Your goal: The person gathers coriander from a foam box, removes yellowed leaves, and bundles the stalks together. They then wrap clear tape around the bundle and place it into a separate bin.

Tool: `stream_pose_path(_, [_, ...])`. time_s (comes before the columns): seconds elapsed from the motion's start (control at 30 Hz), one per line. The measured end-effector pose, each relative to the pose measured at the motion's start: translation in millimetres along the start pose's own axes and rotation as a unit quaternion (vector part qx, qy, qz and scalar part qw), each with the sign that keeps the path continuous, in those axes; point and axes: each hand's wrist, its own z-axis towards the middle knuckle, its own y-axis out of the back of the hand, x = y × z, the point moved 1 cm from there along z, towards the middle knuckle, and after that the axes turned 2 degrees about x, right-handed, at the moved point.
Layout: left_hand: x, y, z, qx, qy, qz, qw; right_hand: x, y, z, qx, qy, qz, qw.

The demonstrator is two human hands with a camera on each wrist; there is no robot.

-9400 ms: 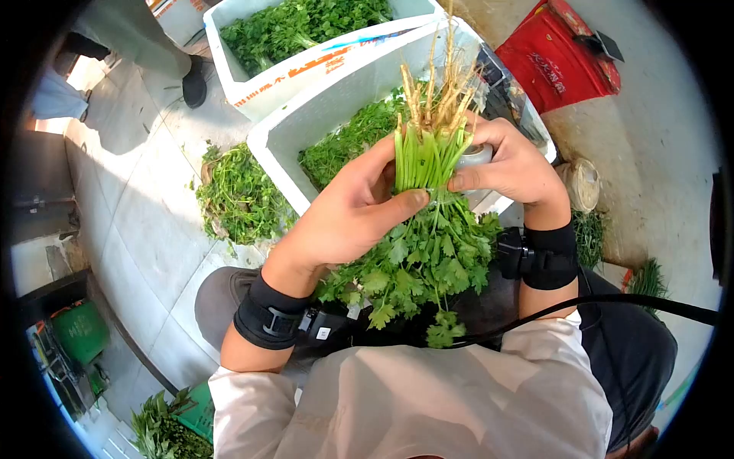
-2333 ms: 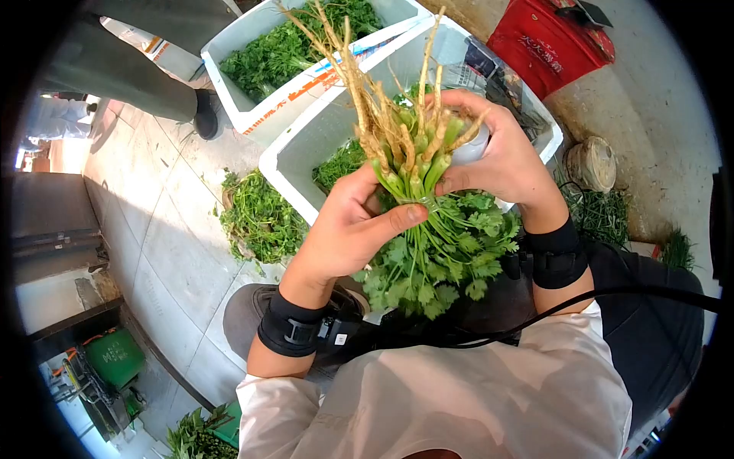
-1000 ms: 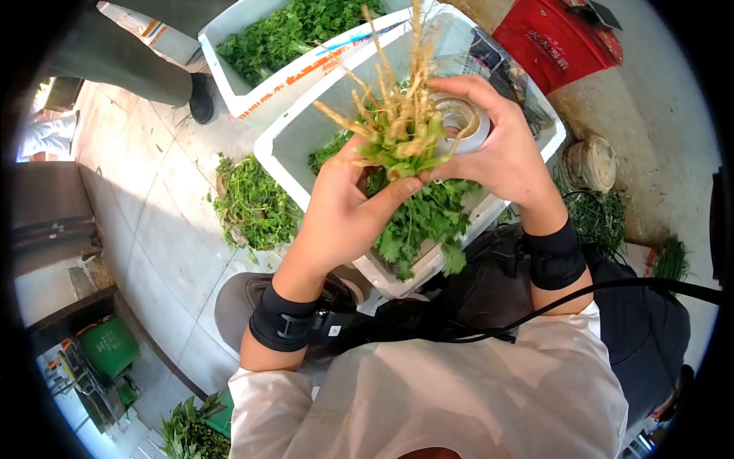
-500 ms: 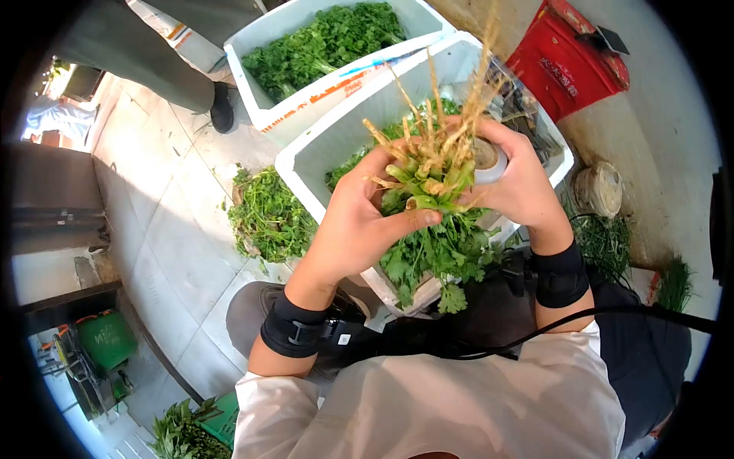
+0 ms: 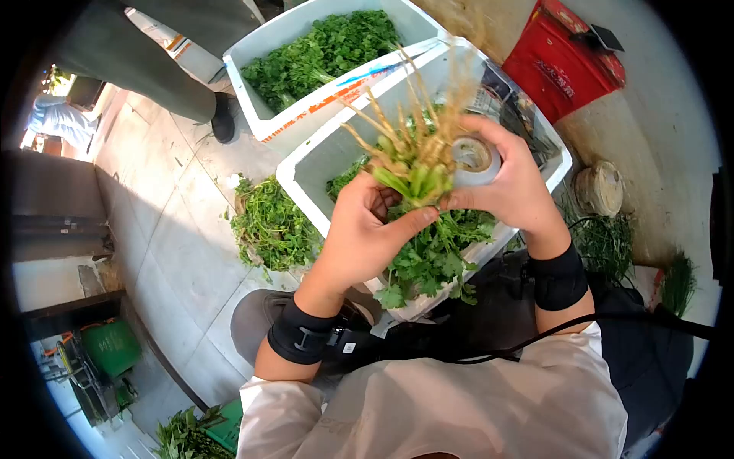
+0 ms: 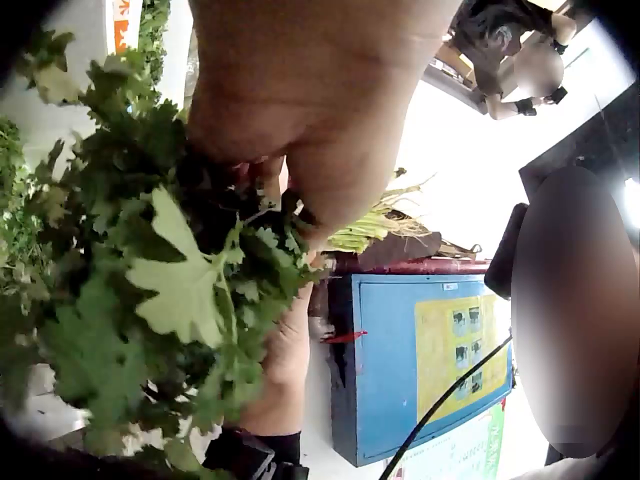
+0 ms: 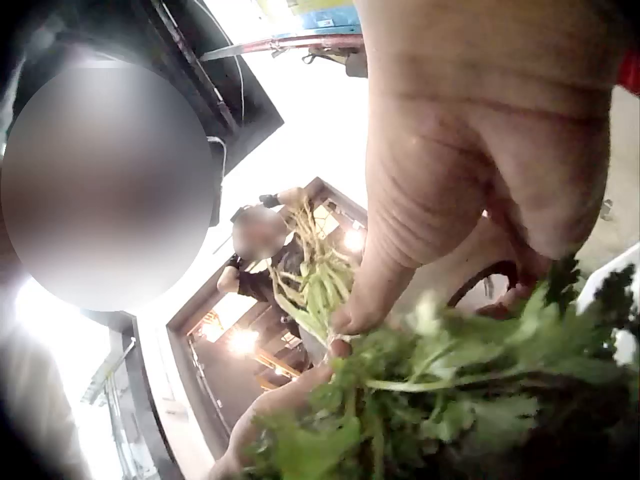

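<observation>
Both hands hold a bunch of coriander (image 5: 417, 182) in front of the body in the head view. Its long tan roots point up and away, and its leaves (image 5: 428, 264) hang below the thumbs. My left hand (image 5: 344, 241) grips the left side, its thumb tip across the stems close under the root bases. From the right, my right hand (image 5: 508, 183) pinches the stems, its thumb tip near the left one. A white roll of tape (image 5: 475, 159) with a brown core sits inside the right hand's curl. Leaves cover much of the fingers in the left wrist view.
Beneath the hands stands a white foam box (image 5: 302, 164) holding greens and newspaper; another foam box (image 5: 264, 115) of greens lies beyond. A heap of greens (image 5: 275, 222) rests on the tiles at left. A red bag (image 5: 562, 65) and a cable (image 5: 612, 315) are at right.
Since the earliest frame the bunch has tipped, its root bases now facing the camera, and the thumbs sit closer to the roots. In the last second it has turned slightly; both hands keep holding.
</observation>
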Motion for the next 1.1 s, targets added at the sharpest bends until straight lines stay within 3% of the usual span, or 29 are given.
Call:
stream_pose_path(0.07, [0.5, 0.6, -0.2, 0.002, -0.009, -0.034, 0.999, -5.2, 5.3, 1.0, 0.009, -0.024, 0.083, 0.996])
stream_pose_path(0.23, [2.5, -1.3, 1.9, 0.027, 0.014, -0.071, 0.997, -7.0, 5.1, 0.2, 0.01, -0.04, 0.107, 0.993])
stream_pose_path(0.3, [3.0, -2.2, 5.0, 0.014, -0.015, -0.079, 0.997, -7.2, 6.0, 0.8, -0.008, -0.051, 0.109, 0.993])
stream_pose_path(0.37, [-1.1, -1.1, 2.5, 0.004, 0.008, -0.045, 0.999, -7.8, 5.2, 0.6, 0.002, -0.063, 0.094, 0.994])
stream_pose_path(0.47, [-2.2, -0.1, -0.4, 0.009, -0.056, 0.19, 0.98, -4.9, -2.7, -0.6, 0.004, -0.026, 0.012, 1.0])
stream_pose_path(0.57, [-2.8, 0.5, -0.3, -0.004, 0.018, 0.085, 0.996, -0.3, -4.4, -0.3, 0.009, -0.039, 0.036, 0.999])
stream_pose_path(0.63, [-2.2, 1.5, -0.4, -0.005, 0.005, 0.098, 0.995, -4.7, -0.8, 2.4, 0.012, -0.024, 0.054, 0.998])
stream_pose_path(0.73, [-6.2, 2.3, -2.4, -0.007, 0.017, -0.011, 1.0, -11.1, 6.6, 4.4, 0.008, -0.021, 0.092, 0.995])
stream_pose_path(0.83, [-2.0, 3.4, -1.5, 0.036, 0.002, 0.018, 0.999, -10.9, 5.3, 3.7, 0.012, -0.054, 0.128, 0.99])
stream_pose_path(0.9, [-3.9, 3.2, -3.9, 0.036, 0.022, 0.018, 0.999, -11.3, 4.6, 2.2, 0.01, -0.017, 0.093, 0.995])
stream_pose_path(0.97, [-3.9, 7.9, -1.3, 0.033, -0.008, 0.144, 0.989, -10.8, 5.5, 1.2, 0.01, -0.025, 0.089, 0.996])
stream_pose_path(1.1, [2.7, 2.7, 3.2, -0.013, -0.06, 0.061, 0.996, -15.1, 1.7, 1.7, 0.007, -0.051, 0.113, 0.992])
